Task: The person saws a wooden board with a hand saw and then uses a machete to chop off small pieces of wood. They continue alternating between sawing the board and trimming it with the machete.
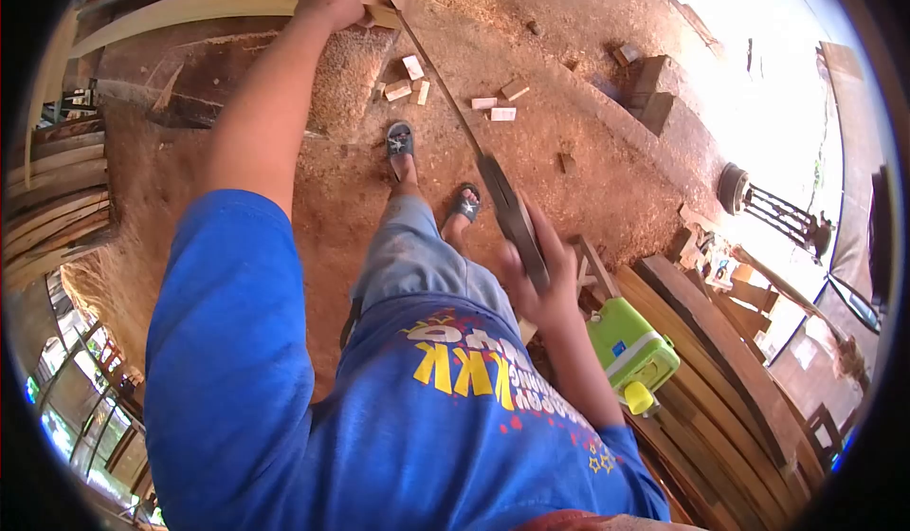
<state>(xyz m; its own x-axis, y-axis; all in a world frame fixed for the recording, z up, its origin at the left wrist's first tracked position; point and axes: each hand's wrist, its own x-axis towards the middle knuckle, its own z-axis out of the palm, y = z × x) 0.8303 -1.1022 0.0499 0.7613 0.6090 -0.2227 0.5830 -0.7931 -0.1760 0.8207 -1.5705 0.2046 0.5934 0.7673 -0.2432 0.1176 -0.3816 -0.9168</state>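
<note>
My right hand (548,270), low in front of my body, is closed around the dark handle of a handsaw (444,85). The saw's long thin blade is seen almost edge-on and runs up and away to the end of a pale curved wooden board (199,14). My left hand (332,0) presses on that board close to the blade, its fingers wrapped over the wood and partly cut off by the top of the view. Blade and board meet just right of my left hand; the exact contact is hard to make out.
Several small cut wood blocks (398,89) lie on the sawdust-covered ground ahead of my feet. To the right are a green plastic container (627,346) and stacked long planks (720,408). More boards (57,190) are piled at left. A large timber block (654,90) stands farther off.
</note>
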